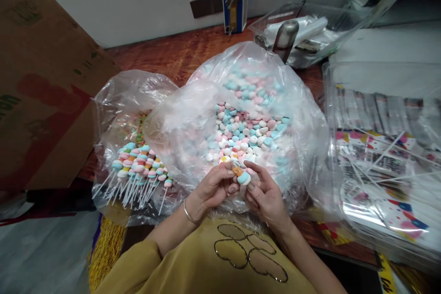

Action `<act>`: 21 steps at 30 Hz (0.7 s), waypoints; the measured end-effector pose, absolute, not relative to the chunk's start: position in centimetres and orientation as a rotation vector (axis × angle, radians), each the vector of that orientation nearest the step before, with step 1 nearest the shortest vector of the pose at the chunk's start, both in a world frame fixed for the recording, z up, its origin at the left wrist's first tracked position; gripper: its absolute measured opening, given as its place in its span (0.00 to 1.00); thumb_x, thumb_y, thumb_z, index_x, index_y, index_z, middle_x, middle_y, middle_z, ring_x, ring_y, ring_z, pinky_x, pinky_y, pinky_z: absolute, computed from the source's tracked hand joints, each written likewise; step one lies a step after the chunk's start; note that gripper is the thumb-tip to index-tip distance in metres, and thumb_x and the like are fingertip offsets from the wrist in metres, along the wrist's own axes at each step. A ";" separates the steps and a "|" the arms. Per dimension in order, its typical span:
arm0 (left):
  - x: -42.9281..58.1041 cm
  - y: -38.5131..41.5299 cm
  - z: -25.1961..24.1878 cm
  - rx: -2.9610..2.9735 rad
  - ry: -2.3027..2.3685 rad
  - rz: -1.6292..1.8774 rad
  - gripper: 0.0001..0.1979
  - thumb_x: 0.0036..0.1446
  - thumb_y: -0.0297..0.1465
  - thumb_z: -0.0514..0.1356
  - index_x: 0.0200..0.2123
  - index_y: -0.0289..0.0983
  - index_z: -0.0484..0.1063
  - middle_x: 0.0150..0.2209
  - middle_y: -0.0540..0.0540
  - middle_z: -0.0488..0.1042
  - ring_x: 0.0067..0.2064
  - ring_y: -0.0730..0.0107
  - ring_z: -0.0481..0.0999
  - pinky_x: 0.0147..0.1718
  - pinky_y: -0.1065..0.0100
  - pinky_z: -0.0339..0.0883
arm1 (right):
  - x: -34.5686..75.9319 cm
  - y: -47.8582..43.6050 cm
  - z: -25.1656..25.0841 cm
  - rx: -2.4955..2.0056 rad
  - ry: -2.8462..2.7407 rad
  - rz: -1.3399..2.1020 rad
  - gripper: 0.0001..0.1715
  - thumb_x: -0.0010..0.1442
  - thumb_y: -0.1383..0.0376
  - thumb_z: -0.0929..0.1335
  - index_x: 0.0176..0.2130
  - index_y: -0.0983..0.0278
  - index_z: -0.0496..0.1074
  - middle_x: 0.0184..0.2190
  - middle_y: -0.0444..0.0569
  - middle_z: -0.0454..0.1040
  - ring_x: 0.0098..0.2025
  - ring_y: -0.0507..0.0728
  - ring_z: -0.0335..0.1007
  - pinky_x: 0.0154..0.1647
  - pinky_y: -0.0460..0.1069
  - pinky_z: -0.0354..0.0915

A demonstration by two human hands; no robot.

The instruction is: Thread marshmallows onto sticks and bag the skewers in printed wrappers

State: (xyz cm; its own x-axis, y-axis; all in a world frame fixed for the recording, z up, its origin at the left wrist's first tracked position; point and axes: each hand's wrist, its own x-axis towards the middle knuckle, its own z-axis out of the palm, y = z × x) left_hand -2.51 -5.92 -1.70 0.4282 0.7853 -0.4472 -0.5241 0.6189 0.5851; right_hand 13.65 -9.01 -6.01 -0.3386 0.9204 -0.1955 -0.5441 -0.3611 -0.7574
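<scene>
My left hand (216, 187) is closed in a pinch on a small orange candy piece (237, 171). My right hand (262, 193) pinches a pale blue and white marshmallow (244, 178) pressed against that orange piece. Both hands hover over the near edge of a large clear plastic bag (193, 119) full of loose pink, blue and white marshmallows (245, 131). To the left, a second clear bag (113, 115) holds several finished marshmallow skewers (138, 167) on white sticks. A bangle circles my left wrist.
A brown cardboard box (41, 82) stands at the left. At the right lies a stack of clear printed wrappers with white sticks (382, 165). A clear container with a metal tool (303, 32) and a blue device (235, 7) sit at the back of the wooden table (172, 55).
</scene>
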 end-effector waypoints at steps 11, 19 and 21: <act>-2.5 -5.7 -1.1 0.259 0.669 0.609 0.09 0.46 0.31 0.66 0.30 0.36 0.69 0.21 0.54 0.65 0.16 0.82 0.59 0.13 0.75 0.43 | 15.4 -9.0 -5.6 -0.790 -0.850 2.008 0.28 0.57 0.48 0.76 0.53 0.58 0.79 0.13 0.34 0.58 0.13 0.46 0.43 0.16 0.44 0.48; -2.0 -4.9 -0.7 0.682 1.026 0.864 0.11 0.53 0.35 0.64 0.33 0.39 0.64 0.18 0.58 0.64 0.16 0.80 0.59 0.16 0.75 0.49 | 15.3 -9.6 -4.9 -0.634 -0.795 2.083 0.25 0.59 0.48 0.75 0.50 0.59 0.80 0.13 0.32 0.50 0.12 0.44 0.37 0.15 0.44 0.46; -2.3 -4.6 -1.2 0.840 1.180 0.929 0.10 0.55 0.35 0.63 0.36 0.39 0.64 0.21 0.57 0.67 0.18 0.79 0.62 0.18 0.75 0.52 | 15.3 -9.9 -4.8 -0.602 -0.833 2.103 0.28 0.59 0.46 0.74 0.50 0.60 0.80 0.13 0.32 0.51 0.12 0.45 0.37 0.15 0.44 0.45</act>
State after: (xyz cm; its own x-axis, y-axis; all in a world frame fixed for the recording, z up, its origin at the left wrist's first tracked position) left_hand -2.30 -4.57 -1.22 0.1240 0.9186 -0.3753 -0.1493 0.3911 0.9081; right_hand 15.34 -9.90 -4.79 -0.5836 0.8005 -0.1366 -0.4898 -0.4811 -0.7271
